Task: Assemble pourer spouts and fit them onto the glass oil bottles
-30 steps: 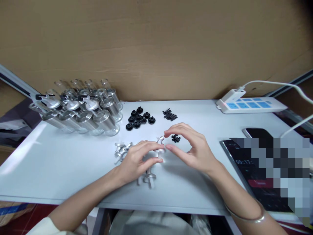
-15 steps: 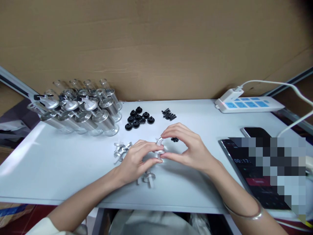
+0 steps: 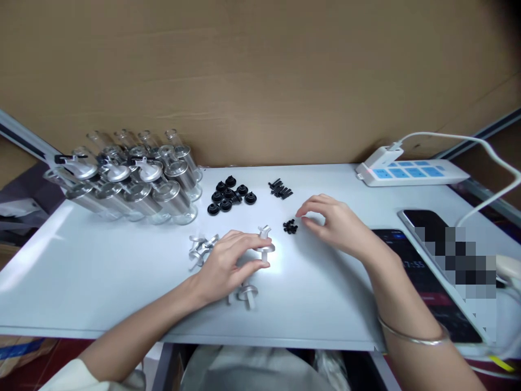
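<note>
I see the silver metal piece point(image 3: 265, 245) standing upright near the middle of the worktop point(image 3: 101, 271), a little toward the near edge; its long axis runs vertically, with a flat flange around the stem and a winged top pointing up. My left hand point(image 3: 228, 266) lies palm down beside it, the thumb and forefinger closed narrowly on the lower stem and flange, so it holds the piece steady against the surface. My right hand point(image 3: 337, 225) hovers low, apart from that piece, toward the right edge, with its fingers loosely curled and half open, holding nothing that I can make out; its fingertips are just beside a small cluster of tiny black screws point(image 3: 290, 227). A second silver piece of the same kind point(image 3: 246, 294) lies on its side just below my left hand, its axis roughly level with the surface. A little heap of silver wing parts point(image 3: 199, 248) sits just left of my left hand. Farther back, toward the far edge, are black round caps point(image 3: 230, 195) and a bunch of black pins point(image 3: 280, 189). At the far left corner lies a stack of glass and metal cylinders point(image 3: 134, 182) on their sides. A white power strip point(image 3: 411, 172) rests at the far right corner, and a phone point(image 3: 423, 277) lies by the right edge.
</note>
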Demonstrator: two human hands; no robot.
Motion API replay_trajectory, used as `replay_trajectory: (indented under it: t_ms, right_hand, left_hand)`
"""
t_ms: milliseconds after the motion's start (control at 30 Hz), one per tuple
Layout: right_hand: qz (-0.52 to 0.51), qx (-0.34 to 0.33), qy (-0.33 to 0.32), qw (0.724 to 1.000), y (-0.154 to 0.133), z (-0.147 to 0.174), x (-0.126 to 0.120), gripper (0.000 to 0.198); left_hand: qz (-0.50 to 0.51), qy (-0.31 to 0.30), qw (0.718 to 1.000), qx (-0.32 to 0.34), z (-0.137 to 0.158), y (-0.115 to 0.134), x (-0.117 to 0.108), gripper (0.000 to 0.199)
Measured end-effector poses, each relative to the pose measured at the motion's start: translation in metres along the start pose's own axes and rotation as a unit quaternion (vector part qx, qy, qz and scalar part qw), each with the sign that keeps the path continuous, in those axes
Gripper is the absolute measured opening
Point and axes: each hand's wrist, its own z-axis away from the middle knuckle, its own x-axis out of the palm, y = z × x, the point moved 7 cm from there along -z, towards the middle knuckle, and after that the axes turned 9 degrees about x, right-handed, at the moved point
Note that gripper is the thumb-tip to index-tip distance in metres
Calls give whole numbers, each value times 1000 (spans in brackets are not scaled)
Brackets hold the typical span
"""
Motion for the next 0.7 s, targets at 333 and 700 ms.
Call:
replay_trajectory:
  t_ms: [333, 700]
  right_hand:
    - [66, 15, -43, 997, -4, 0, 23, 6]
    - [47, 36, -68, 996, -1, 0, 25, 13]
  left_hand:
    - [-6, 2, 1000, 8, -1, 1, 0, 25]
    - [-9, 4, 1000, 16, -2, 2, 0, 24]
